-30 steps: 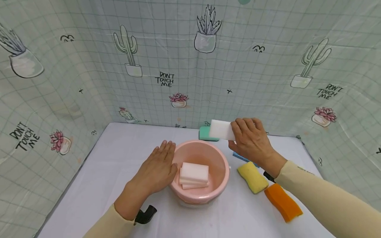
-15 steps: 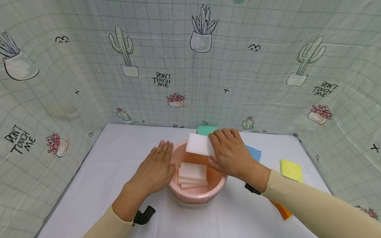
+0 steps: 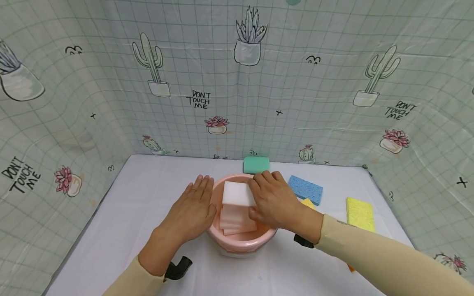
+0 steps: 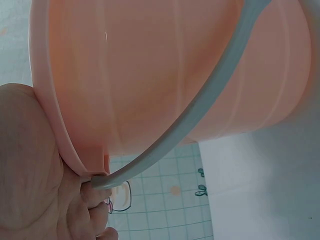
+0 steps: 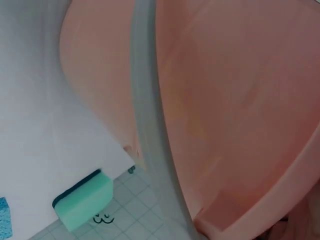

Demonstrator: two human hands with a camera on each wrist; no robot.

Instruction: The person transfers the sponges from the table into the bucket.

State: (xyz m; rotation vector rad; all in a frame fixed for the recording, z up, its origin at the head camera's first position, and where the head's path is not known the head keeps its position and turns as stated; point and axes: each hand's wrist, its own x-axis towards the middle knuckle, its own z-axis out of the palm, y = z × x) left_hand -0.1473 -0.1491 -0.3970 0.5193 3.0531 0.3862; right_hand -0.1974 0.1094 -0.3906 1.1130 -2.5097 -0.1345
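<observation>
A pink bucket (image 3: pixel 245 245) stands on the table, holding a small stack of white sponge blocks (image 3: pixel 238 218) tinted pinkish. Another white sponge block (image 3: pixel 236 194) is pinched by its right end in my right hand (image 3: pixel 275 201), inside the bucket's mouth just above and behind the stack. Laid along the bucket's left rim is my left hand (image 3: pixel 192 211), its fingers straight and together. In the left wrist view that hand (image 4: pixel 35 165) touches the rim near where the grey handle (image 4: pixel 200 105) joins. The right wrist view shows only a bit of my right hand (image 5: pixel 305 215) beyond the rim.
Behind the bucket lies a green sponge (image 3: pixel 256 165), dark along one face in the right wrist view. A blue sponge (image 3: pixel 305 190) and a yellow sponge (image 3: pixel 361 213) lie to the right. My right forearm partly hides another yellow piece (image 3: pixel 308 203) and an orange one (image 3: pixel 351 269).
My right hand has carried the white sponge block leftward and down, from beyond the bucket's right rim into its mouth. My left hand has stayed at the left rim.
</observation>
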